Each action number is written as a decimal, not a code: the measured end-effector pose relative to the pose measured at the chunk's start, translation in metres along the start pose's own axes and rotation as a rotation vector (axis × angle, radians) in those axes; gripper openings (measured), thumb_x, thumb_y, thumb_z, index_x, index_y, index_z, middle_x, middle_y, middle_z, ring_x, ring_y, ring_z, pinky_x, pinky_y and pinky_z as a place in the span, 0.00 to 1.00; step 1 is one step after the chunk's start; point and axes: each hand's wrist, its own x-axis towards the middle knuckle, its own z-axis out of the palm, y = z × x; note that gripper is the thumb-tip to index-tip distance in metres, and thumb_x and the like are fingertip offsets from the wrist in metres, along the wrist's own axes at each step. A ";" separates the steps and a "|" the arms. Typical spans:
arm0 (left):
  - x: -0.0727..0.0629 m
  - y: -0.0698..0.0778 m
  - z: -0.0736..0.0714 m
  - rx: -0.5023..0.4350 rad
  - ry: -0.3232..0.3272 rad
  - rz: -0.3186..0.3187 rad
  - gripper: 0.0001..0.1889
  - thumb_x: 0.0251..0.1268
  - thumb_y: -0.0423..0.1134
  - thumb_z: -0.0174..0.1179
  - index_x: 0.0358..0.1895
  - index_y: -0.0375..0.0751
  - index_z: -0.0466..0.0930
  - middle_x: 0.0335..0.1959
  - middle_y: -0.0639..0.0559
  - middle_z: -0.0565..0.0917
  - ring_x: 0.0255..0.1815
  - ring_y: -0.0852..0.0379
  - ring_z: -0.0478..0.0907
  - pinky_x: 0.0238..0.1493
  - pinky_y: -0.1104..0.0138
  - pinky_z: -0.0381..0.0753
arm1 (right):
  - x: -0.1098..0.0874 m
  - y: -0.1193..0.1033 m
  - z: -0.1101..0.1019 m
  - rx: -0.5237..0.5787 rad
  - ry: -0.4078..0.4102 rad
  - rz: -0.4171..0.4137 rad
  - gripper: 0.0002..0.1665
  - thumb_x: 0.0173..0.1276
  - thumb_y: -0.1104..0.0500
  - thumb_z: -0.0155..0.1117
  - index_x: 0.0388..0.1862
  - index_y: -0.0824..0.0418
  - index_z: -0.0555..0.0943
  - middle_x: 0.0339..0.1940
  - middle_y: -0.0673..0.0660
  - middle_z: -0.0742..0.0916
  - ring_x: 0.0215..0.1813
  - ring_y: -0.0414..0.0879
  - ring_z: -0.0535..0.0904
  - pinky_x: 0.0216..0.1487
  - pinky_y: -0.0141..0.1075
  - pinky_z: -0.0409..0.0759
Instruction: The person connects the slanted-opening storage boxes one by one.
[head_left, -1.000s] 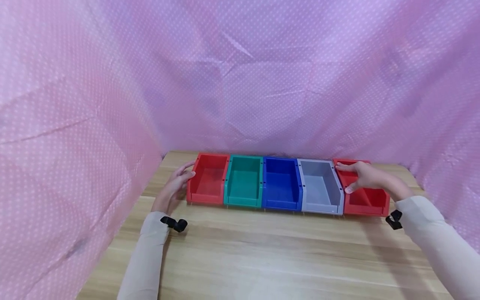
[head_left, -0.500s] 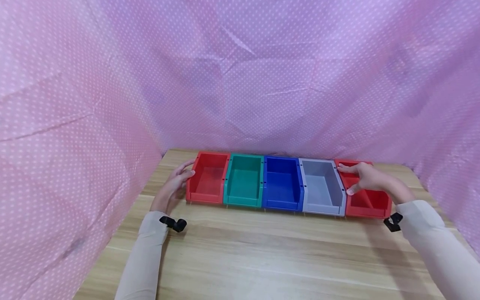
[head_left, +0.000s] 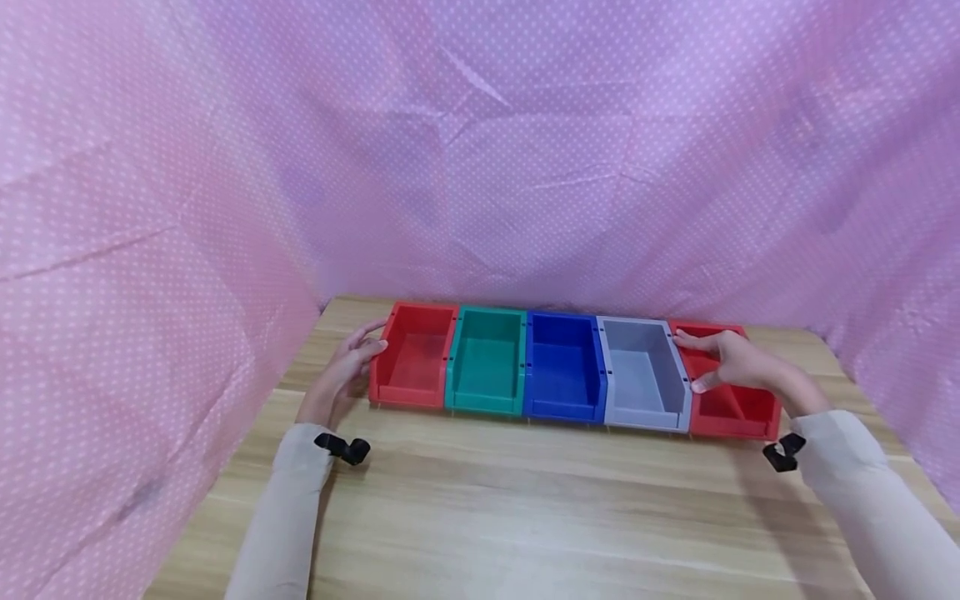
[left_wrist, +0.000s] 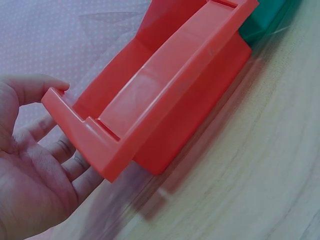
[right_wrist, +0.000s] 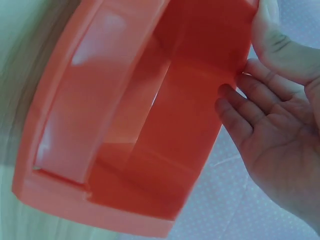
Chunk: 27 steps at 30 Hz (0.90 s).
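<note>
Five-coloured talk aside, several plastic storage bins stand side by side in a row in the head view. My left hand (head_left: 348,362) grips the leftmost red bin (head_left: 412,354), thumb over its side rim and the other fingers along the outside, as the left wrist view shows. Beyond it come a green bin (head_left: 486,367), a blue bin (head_left: 564,371) and a grey bin (head_left: 641,375). Reaching over the rightmost red bin (head_left: 738,417), my right hand (head_left: 742,362) holds its left rim beside the grey bin. In the right wrist view the remaining fingers (right_wrist: 250,105) overlap that bin.
The row stands near the back of a wood-grain table (head_left: 525,517). A pink dotted curtain (head_left: 510,192) rises behind and on both sides. Black camera mounts (head_left: 345,448) sit at the cuffs of both light sleeves (head_left: 285,508).
</note>
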 end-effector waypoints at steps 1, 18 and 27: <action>-0.001 0.001 0.000 0.006 0.000 0.008 0.31 0.78 0.35 0.54 0.80 0.46 0.57 0.43 0.57 0.81 0.40 0.61 0.83 0.46 0.67 0.86 | 0.001 0.000 0.000 0.010 0.003 -0.004 0.52 0.53 0.58 0.82 0.74 0.69 0.67 0.73 0.76 0.70 0.66 0.72 0.71 0.49 0.40 0.87; -0.007 -0.001 0.004 0.061 0.032 -0.005 0.31 0.79 0.36 0.52 0.81 0.48 0.56 0.56 0.50 0.78 0.44 0.62 0.84 0.47 0.66 0.86 | 0.001 0.013 -0.004 -0.007 -0.023 -0.024 0.54 0.55 0.53 0.81 0.76 0.67 0.66 0.71 0.78 0.71 0.67 0.69 0.68 0.52 0.45 0.84; -0.013 -0.002 0.007 0.059 0.023 0.016 0.31 0.79 0.35 0.51 0.81 0.47 0.56 0.45 0.54 0.82 0.38 0.59 0.81 0.42 0.67 0.84 | -0.001 0.012 -0.009 0.003 -0.051 -0.023 0.55 0.56 0.52 0.80 0.77 0.68 0.64 0.73 0.78 0.69 0.68 0.72 0.65 0.57 0.55 0.83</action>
